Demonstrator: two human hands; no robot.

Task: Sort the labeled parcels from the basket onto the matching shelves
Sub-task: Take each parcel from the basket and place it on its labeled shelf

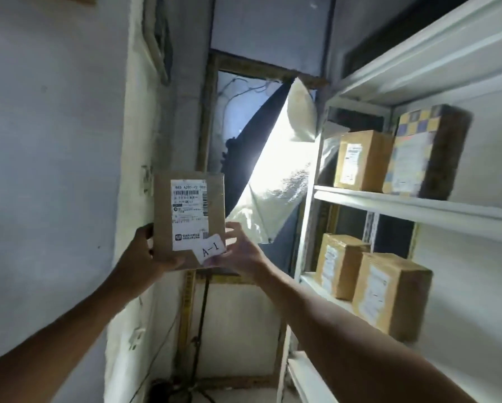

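Observation:
I hold a small brown cardboard parcel (188,219) up in front of me, its white shipping label facing me. A white tag reading "A-1" (210,249) sits at its lower right corner. My left hand (145,251) grips the parcel's lower left edge. My right hand (238,248) holds the lower right corner, fingers around the tag. The white metal shelving unit (412,207) stands to my right. Its upper shelf carries a brown box (360,159) and a checkered box (427,152). Two brown labeled boxes (339,266) (389,295) stand on the shelf below. The basket is out of view.
A bright studio softbox (275,181) on a black stand (200,330) fills the narrow gap straight ahead. A pale wall (49,170) closes the left side. The shelf's white upright post (307,222) is close to my right forearm.

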